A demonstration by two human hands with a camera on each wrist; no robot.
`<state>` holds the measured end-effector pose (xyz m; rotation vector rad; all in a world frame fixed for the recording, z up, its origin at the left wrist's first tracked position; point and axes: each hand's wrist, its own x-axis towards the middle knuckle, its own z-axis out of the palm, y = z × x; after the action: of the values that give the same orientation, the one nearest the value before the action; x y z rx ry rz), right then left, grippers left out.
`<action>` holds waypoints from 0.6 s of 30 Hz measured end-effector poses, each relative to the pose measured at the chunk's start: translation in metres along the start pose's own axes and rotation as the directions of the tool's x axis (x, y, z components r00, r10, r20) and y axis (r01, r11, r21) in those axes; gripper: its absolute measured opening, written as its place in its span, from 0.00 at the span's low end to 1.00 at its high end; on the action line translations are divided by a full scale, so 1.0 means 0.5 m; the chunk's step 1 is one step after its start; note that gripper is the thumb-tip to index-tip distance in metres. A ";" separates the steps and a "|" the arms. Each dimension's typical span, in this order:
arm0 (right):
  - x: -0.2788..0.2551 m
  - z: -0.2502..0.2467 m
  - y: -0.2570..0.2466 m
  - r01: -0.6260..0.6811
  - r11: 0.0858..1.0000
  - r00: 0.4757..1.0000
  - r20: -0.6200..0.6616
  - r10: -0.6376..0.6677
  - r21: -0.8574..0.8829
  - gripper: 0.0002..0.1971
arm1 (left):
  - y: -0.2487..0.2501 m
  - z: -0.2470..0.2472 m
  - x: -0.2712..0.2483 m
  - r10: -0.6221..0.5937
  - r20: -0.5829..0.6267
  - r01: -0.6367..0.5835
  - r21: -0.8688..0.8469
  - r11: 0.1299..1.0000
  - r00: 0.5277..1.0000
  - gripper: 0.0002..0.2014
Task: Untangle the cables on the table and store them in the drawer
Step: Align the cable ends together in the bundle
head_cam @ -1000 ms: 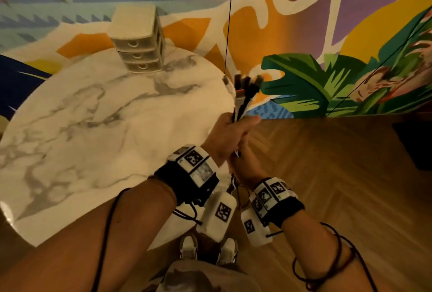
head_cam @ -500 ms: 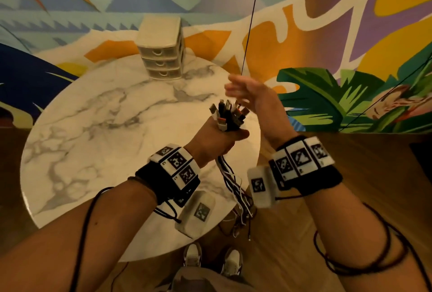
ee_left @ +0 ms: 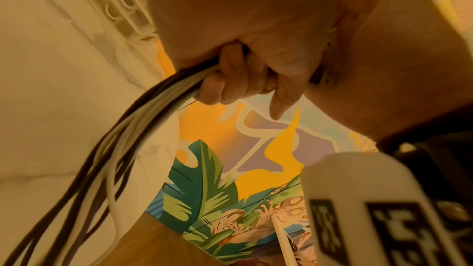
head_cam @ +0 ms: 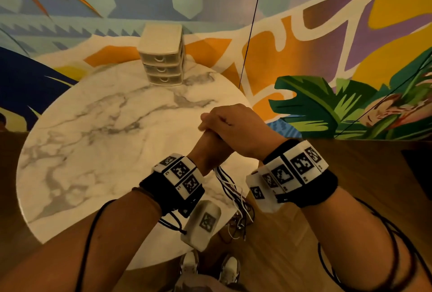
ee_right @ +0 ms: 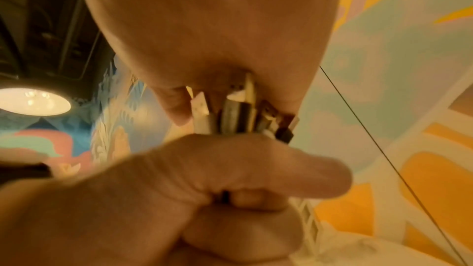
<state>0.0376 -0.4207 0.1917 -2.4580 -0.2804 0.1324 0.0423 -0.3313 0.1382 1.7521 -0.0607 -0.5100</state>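
A bundle of black and white cables [head_cam: 231, 188] hangs from my left hand [head_cam: 210, 149], which grips it in a fist above the near right part of the round marble table [head_cam: 93, 151]. The left wrist view shows the strands [ee_left: 128, 128] leaving my curled fingers [ee_left: 230, 80]. My right hand [head_cam: 236, 128] lies cupped over the top of the fist, fingers curled down round the plug ends. In the right wrist view the plugs [ee_right: 240, 112] stand up out of my left fist [ee_right: 230, 169] against my right palm [ee_right: 204, 27]. The loose ends dangle past the table edge.
A small white three-drawer unit [head_cam: 161, 55] stands at the table's far edge, all drawers closed. A painted wall rises behind it, with a thin black line [head_cam: 250, 27] hanging down. Wooden floor and my shoes [head_cam: 210, 268] lie below the near edge.
My right hand was below the left a second ago, then rose open above the plugs, and has now come down over them. My left fist has kept hold of the bundle.
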 end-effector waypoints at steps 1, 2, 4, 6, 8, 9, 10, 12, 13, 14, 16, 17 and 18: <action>-0.001 0.000 -0.001 -0.002 0.998 1.000 -0.010 0.003 0.064 0.21 | 0.008 -0.003 -0.003 -0.021 0.017 0.021 -0.001 1.000 1.000 0.18; -0.001 -0.003 -0.002 -0.028 0.986 0.999 -0.037 0.035 0.166 0.21 | 0.002 -0.003 0.001 0.020 0.016 -0.020 0.004 1.000 1.000 0.13; 0.007 -0.012 0.006 -0.116 0.921 0.982 -0.099 0.163 0.372 0.23 | 0.006 -0.001 0.000 0.133 0.059 -0.135 0.032 0.990 0.989 0.06; 0.013 -0.023 0.013 -0.204 0.882 0.963 -0.075 0.259 0.426 0.28 | 0.009 0.004 -0.002 0.177 0.094 -0.178 0.006 0.984 0.980 0.09; 0.015 -0.022 0.014 -0.249 0.889 0.964 0.014 0.264 0.385 0.32 | 0.009 0.007 -0.002 0.199 0.131 -0.200 -0.003 0.980 0.971 0.10; 0.014 -0.018 0.010 -0.242 0.910 0.969 0.043 0.242 0.337 0.32 | 0.013 0.005 -0.003 0.198 0.130 -0.205 0.040 0.978 0.972 0.13; 0.012 -0.012 0.005 -0.231 0.928 0.973 0.059 0.224 0.292 0.32 | 0.007 0.003 -0.004 0.195 0.117 -0.202 0.054 0.978 0.974 0.15; 0.006 -0.004 0.000 -0.225 0.933 0.974 0.061 0.217 0.280 0.31 | -0.001 0.001 -0.004 0.182 0.115 -0.192 0.079 0.978 0.976 0.17; 0.003 -0.002 -0.001 -0.227 0.923 0.974 0.053 0.222 0.310 0.30 | -0.005 0.000 -0.005 0.216 0.124 -0.231 0.114 0.966 0.968 0.14; 0.001 -0.004 -0.004 -0.221 0.913 0.974 0.035 0.223 0.343 0.29 | -0.005 -0.002 -0.008 0.221 0.126 -0.238 0.138 0.962 0.967 0.10; -0.001 -0.008 -0.013 -0.183 0.929 0.980 -0.016 0.198 0.323 0.26 | -0.006 -0.006 -0.010 0.189 0.130 -0.208 0.154 0.966 0.973 0.06; 0.001 -0.007 -0.018 -0.155 0.959 0.986 -0.023 0.165 0.236 0.24 | -0.005 -0.006 -0.009 0.195 0.125 -0.216 0.181 0.960 0.973 0.12; 0.005 -0.004 -0.022 -0.136 0.986 0.990 -0.008 0.138 0.098 0.25 | 0.001 -0.008 -0.014 0.194 0.096 -0.210 0.203 0.956 0.976 0.18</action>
<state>0.0384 -0.4130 0.1998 -2.3795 -0.0958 0.1824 0.0378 -0.3255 0.1414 1.9088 -0.3558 -0.4307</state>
